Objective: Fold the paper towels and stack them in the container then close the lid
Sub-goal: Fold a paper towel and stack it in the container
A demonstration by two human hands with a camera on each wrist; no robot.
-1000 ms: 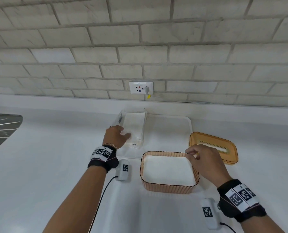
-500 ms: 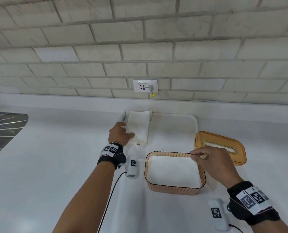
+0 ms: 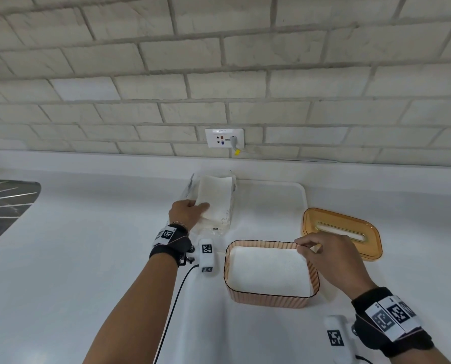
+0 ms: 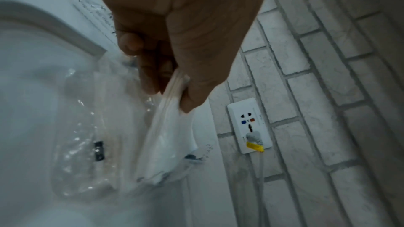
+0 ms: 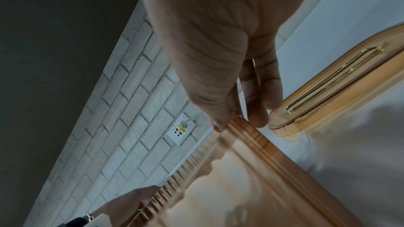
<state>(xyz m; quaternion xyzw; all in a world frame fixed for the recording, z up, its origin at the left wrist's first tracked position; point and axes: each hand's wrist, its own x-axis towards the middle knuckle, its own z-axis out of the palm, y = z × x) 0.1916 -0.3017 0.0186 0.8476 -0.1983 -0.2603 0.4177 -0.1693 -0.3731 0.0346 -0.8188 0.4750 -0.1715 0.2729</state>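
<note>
Left grip (image 3: 186, 215) pinches the near end of several white paper towels (image 3: 215, 197), thumb on top, lifting them from one clear plastic pack (image 3: 225, 219) whose long axis runs from the person toward the brick wall. Right grip (image 3: 329, 256) pinches the far right corner of one ribbed orange container (image 3: 269, 298), thumb inside the rim. It sits open on the white counter (image 3: 87, 245), long side left to right. One amber lid (image 3: 342, 232), slot up, lies just beside it, rightward.
</note>
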